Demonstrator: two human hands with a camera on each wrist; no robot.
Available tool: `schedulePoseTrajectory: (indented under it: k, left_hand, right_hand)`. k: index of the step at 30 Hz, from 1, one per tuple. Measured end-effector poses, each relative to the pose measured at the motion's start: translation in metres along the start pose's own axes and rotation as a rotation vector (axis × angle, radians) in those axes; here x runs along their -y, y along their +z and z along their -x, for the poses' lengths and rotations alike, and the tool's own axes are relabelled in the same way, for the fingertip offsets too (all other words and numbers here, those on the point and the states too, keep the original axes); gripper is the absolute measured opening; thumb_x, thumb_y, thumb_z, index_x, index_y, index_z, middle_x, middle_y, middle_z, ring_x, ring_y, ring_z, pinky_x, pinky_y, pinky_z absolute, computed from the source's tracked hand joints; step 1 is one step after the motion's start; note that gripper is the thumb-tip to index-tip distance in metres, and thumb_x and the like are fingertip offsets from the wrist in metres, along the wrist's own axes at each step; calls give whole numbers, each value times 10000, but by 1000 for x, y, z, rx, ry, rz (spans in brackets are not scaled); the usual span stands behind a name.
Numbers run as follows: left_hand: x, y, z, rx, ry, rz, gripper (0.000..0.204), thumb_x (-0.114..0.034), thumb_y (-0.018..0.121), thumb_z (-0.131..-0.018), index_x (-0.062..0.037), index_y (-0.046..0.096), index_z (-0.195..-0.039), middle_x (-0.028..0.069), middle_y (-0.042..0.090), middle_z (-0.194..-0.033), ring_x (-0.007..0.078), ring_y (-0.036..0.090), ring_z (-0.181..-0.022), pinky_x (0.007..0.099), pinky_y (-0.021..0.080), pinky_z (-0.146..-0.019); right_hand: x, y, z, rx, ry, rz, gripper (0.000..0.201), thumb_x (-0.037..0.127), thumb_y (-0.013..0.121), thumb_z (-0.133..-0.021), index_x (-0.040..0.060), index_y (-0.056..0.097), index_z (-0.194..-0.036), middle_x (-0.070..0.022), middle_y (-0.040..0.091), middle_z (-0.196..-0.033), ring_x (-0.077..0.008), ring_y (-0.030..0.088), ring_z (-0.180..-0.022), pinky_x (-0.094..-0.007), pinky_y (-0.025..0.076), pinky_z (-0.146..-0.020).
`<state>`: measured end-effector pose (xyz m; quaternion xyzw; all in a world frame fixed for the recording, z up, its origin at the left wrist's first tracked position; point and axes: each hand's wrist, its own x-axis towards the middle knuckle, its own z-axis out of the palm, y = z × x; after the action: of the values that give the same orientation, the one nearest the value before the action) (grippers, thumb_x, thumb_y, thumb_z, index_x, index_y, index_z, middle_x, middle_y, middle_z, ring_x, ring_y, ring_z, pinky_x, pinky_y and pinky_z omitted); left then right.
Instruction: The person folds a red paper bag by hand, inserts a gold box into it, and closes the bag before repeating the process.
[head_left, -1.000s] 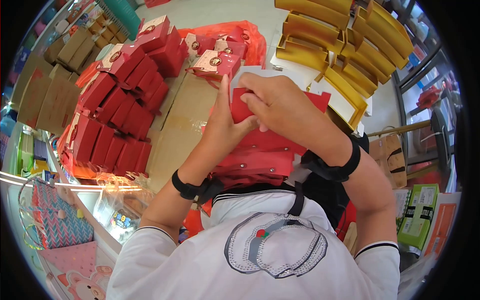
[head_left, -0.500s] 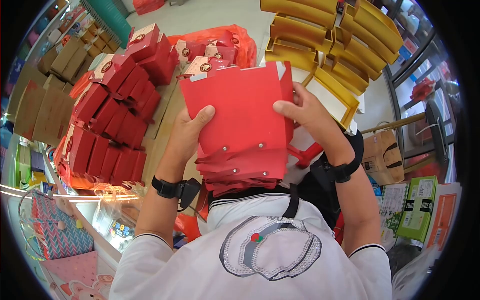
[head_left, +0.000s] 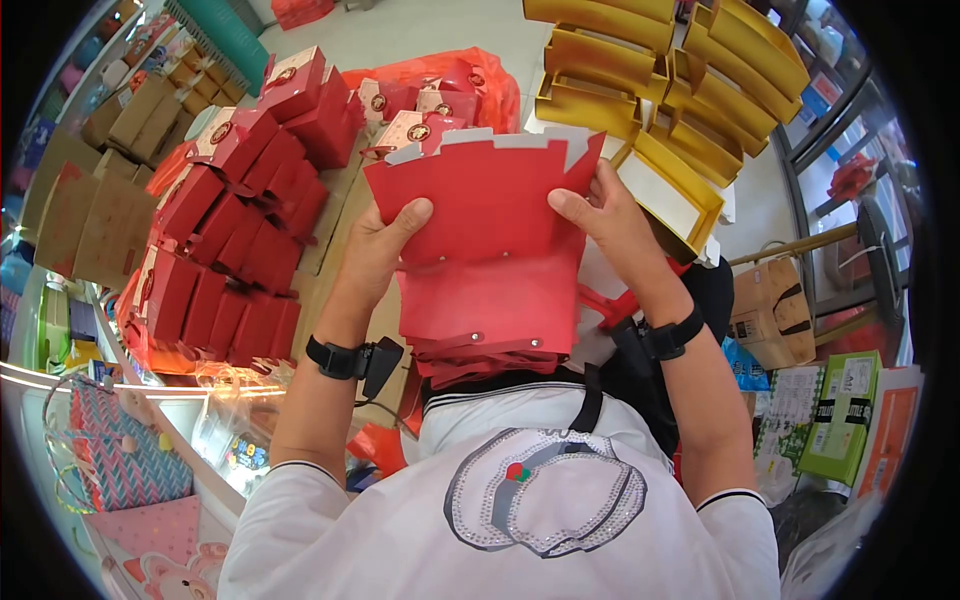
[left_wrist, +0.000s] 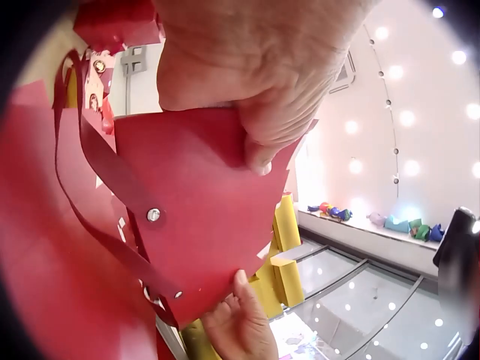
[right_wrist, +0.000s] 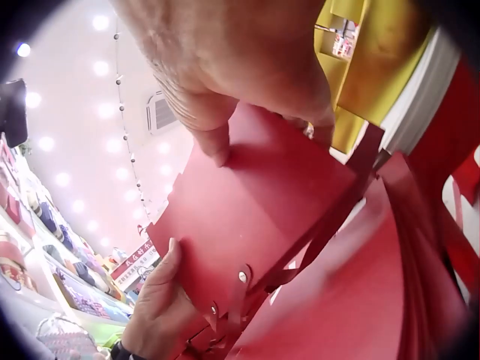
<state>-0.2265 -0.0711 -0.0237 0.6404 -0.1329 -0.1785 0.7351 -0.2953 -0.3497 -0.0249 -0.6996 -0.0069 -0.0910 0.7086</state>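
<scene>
A flat red card box blank (head_left: pixel 480 215) with riveted ribbon handles is held up in front of me. My left hand (head_left: pixel 385 240) grips its left edge, thumb on the near face. My right hand (head_left: pixel 600 215) grips its right edge, thumb likewise on the face. The blank (left_wrist: pixel 195 202) fills the left wrist view, and in the right wrist view the blank (right_wrist: pixel 247 217) shows with both hands on it. Beneath it, a stack of more red blanks (head_left: pixel 485 345) rests against my lap.
Rows of finished red boxes (head_left: pixel 230 230) lie on cardboard at the left. Yellow box trays (head_left: pixel 660 90) are piled at the upper right. A red plastic bag (head_left: pixel 440 70) sits behind. Brown cartons (head_left: pixel 90 190) stand far left, green packages (head_left: pixel 835 420) at the right.
A second ago both hands were bunched over a folded red piece. Since then they have spread apart and now hold a blank up flat; its top edge shows white flaps.
</scene>
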Motion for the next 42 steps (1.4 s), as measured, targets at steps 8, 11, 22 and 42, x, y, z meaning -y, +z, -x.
schedulePoseTrajectory:
  k: [8,11,22,42]
  left_hand:
    - [17,24,-4,-11,301,90,644,-508,402,-1093,-13,417,-1506,104,520,-1461,186,522,-1317,366,401,-1128]
    - [6,35,-3,-59,289,52,615,-506,438,-1082,-12,455,-1449,98,559,-1386,168,536,-1273,342,411,-1096]
    - [7,24,-5,-123,131,95,438,-351,500,-1063,-5,571,-1322,81,635,-1281,142,600,-1179,314,429,-1060]
    - [-25,66,-1,-88,631,-1331,232,-262,571,-1035,-49,587,-943,179,648,-817,412,632,-744,503,481,-638]
  right_hand:
    - [1,20,4,11,10,-389,612,435,621,-1020,-3,451,-1413,-113,555,-1367,-171,513,-1276,-317,380,-1115]
    - [-5,24,3,15,33,-452,580,422,601,-1030,-1,468,-1404,-107,563,-1346,-154,511,-1261,-313,372,-1115]
    - [-10,31,5,-53,13,-311,509,359,593,-1014,-1,493,-1359,-88,574,-1255,-141,507,-1182,-307,378,-1075]
    - [-8,32,10,-53,-7,-46,447,314,597,-995,23,509,-1323,-93,585,-1197,-133,523,-1115,-289,409,-1016]
